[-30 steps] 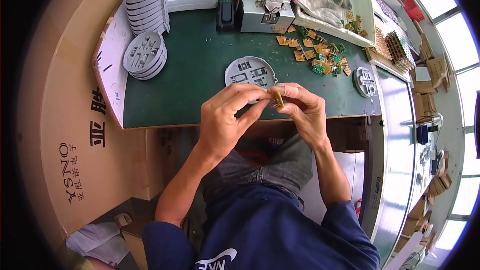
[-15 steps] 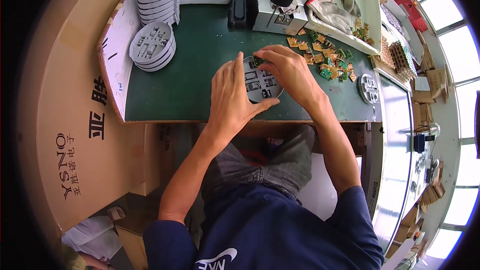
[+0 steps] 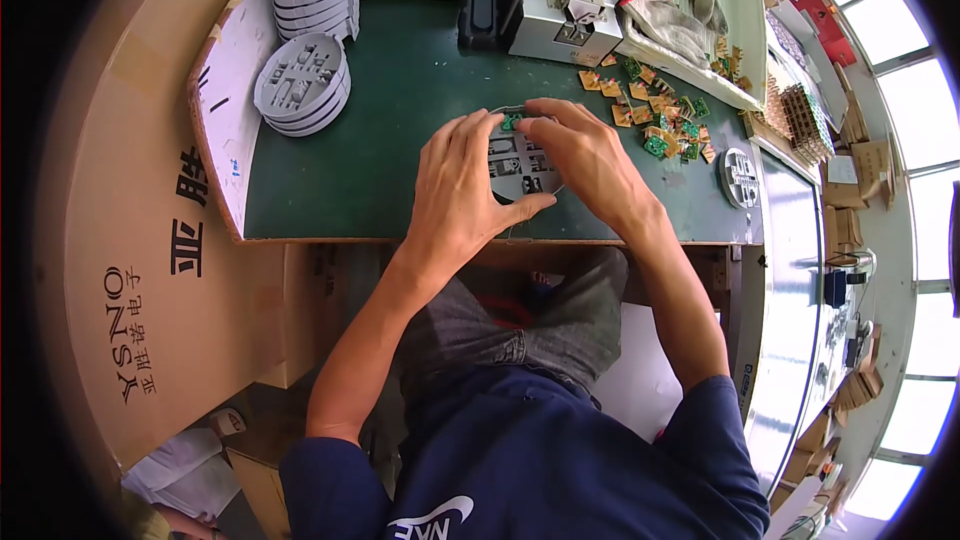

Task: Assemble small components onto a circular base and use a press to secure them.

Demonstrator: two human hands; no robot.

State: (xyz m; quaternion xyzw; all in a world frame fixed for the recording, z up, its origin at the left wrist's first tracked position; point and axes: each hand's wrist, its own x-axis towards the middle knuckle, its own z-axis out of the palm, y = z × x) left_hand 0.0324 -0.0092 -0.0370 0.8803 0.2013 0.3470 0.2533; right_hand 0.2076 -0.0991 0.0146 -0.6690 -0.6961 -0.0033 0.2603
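A round grey fixture (image 3: 509,166) with several cut-out pockets lies on the green bench in front of me. My left hand (image 3: 452,185) curves round its left side, the thumb along the near rim and the fingertips at the far rim. At the fixture's far end sits a small green circuit board (image 3: 510,123). My right hand (image 3: 590,153) bends over the right side with its fingertips pinched at this board. The fingers partly cover the board, so how deep it sits in its pocket is hidden.
Loose circuit boards (image 3: 663,128) lie scattered right of my right hand. Behind them stand a metal machine (image 3: 560,28) and a pale tray (image 3: 745,97) with gloves. Another grey fixture (image 3: 739,180) lies far right; stacked ones (image 3: 335,100) stand left, near a black box (image 3: 481,22).
My right fingers have shifted slightly at the fixture's far rim, and more of the green board shows between the fingertips. The left hand stays round the fixture. The whole view has shifted slightly.
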